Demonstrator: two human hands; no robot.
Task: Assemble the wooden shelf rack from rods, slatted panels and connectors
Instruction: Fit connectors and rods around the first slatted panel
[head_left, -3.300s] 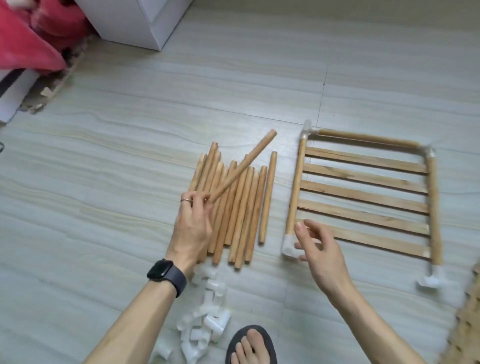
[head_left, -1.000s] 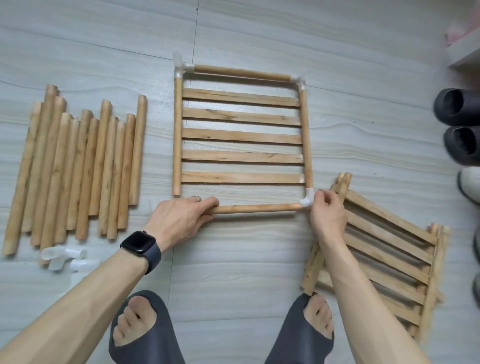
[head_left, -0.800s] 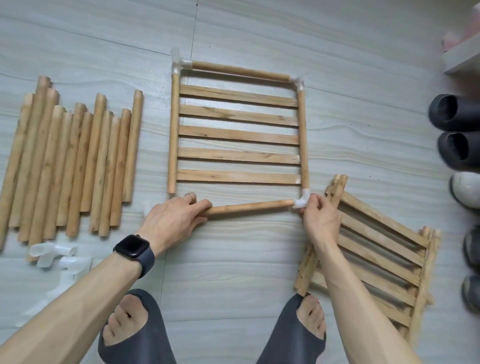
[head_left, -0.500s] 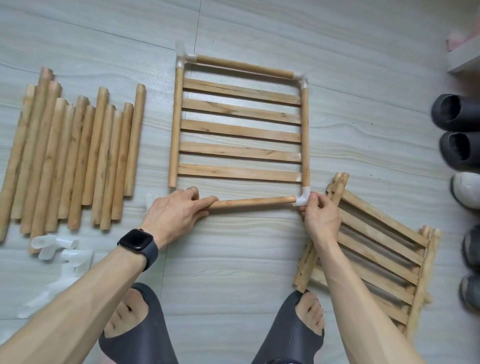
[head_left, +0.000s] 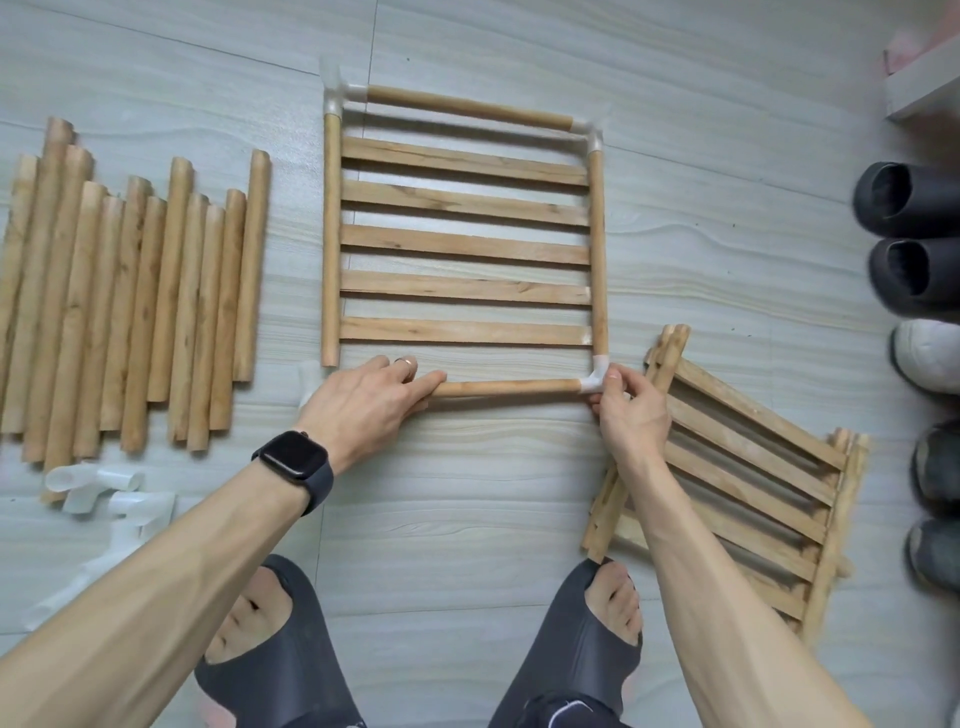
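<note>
A slatted panel lies flat on the floor, framed by rods and white corner connectors at its far left and far right. My left hand grips the left end of the near rod. The rod's right end sits in the near-right white connector, which my right hand pinches. A white connector shows partly behind my left hand, near the frame's bare left rod end.
Several loose rods lie side by side at the left, with spare white connectors below them. More slatted panels are stacked at the right. Shoes line the right edge. My sandalled feet stand at the bottom.
I picked one rod from the pile and brought it to the frame's near side. Over the last second its right end went into the near-right connector and the rod levelled out.
</note>
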